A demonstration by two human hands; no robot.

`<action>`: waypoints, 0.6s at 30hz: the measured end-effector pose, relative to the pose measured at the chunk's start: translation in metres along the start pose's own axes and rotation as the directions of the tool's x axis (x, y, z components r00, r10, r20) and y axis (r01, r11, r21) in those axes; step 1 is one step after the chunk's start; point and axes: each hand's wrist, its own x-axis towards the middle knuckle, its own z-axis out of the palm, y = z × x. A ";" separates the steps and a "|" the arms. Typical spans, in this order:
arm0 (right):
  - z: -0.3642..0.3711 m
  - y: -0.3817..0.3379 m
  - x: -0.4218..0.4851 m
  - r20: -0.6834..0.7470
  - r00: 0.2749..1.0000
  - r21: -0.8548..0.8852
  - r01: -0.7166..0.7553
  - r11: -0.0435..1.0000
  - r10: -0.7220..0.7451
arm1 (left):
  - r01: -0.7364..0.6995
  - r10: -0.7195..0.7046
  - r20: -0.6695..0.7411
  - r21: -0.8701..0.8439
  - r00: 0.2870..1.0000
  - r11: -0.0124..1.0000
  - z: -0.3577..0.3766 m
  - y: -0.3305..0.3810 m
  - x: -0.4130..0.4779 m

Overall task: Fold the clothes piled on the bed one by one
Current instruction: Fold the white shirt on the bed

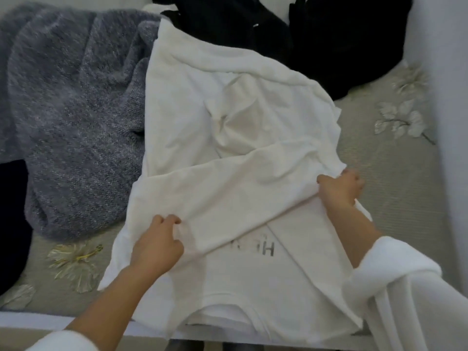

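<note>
White T-shirt [240,148] lies spread across the middle of the bed [405,198], collar toward you at the near edge, a band of its cloth folded partly over the grey lettering [267,250]; your left hand [157,244] pinches that fold at its left end; your right hand [339,188] grips its right end, fingers curled into the cloth; a grey sweater [76,110] lies to the left, touching the shirt; black clothes [316,41] are heaped at the far side.

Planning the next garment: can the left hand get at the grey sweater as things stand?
Likely yes: grey sweater lies uncovered beside the left hand, though that hand pinches the white shirt.
</note>
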 end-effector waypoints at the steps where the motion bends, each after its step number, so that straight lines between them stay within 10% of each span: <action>1: -0.005 0.000 0.007 0.034 0.997 -0.033 0.076 0.997 -0.075 | -0.031 0.030 -0.054 -0.023 0.998 0.999 -0.003 0.019 0.006; 7: -0.015 -0.015 0.073 0.154 0.934 -0.036 0.332 0.943 -0.323 | -0.389 0.402 -0.441 0.125 0.803 0.913 -0.008 0.130 0.054; 11: -0.003 -0.035 0.116 0.146 0.944 0.052 0.290 0.956 -0.295 | -0.644 0.765 -0.247 0.423 0.595 0.638 0.017 0.178 0.088; 14: 0.010 -0.049 0.146 0.129 0.955 0.090 0.256 0.962 -0.267 | -0.650 0.730 -0.014 0.445 0.684 0.617 0.051 0.190 0.114; 18: 0.026 -0.071 0.181 0.171 0.954 0.183 0.217 0.959 -0.248 | -0.541 0.606 -0.060 0.388 0.793 0.746 0.084 0.187 0.139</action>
